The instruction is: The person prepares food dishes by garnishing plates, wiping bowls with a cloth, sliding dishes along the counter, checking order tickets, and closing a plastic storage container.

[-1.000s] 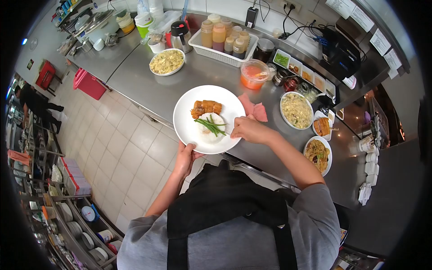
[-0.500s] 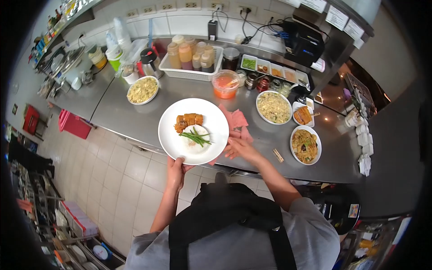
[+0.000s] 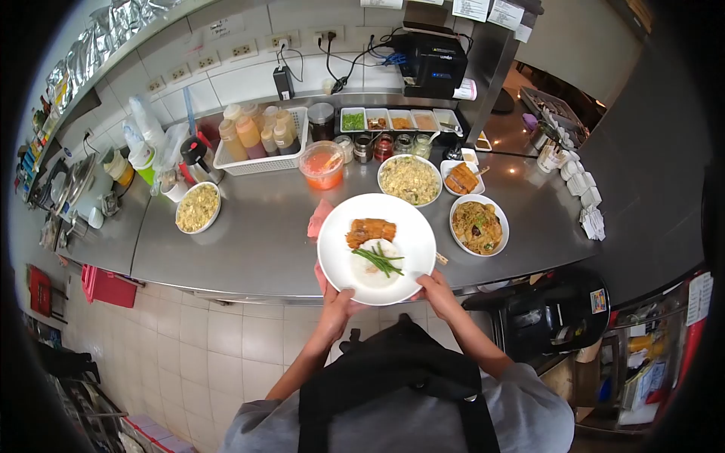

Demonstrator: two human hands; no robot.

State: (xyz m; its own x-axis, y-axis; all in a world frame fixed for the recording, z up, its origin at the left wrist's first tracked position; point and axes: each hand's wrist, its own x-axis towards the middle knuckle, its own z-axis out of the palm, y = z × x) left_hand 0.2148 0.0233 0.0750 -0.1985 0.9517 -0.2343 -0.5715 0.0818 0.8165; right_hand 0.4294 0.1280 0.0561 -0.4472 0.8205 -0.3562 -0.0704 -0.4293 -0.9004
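Plate (image 3: pixel 414 240) between both hands (image 3: pixel 337 307)

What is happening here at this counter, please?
A person in a black apron holds a white plate over the near edge of the counter, with the left hand and the right hand each at its near rim. On the plate there is rice with green beans across it, and some brown food just beyond. Past the plate, a tub with orange contents and a basket of bottles stand on the counter.
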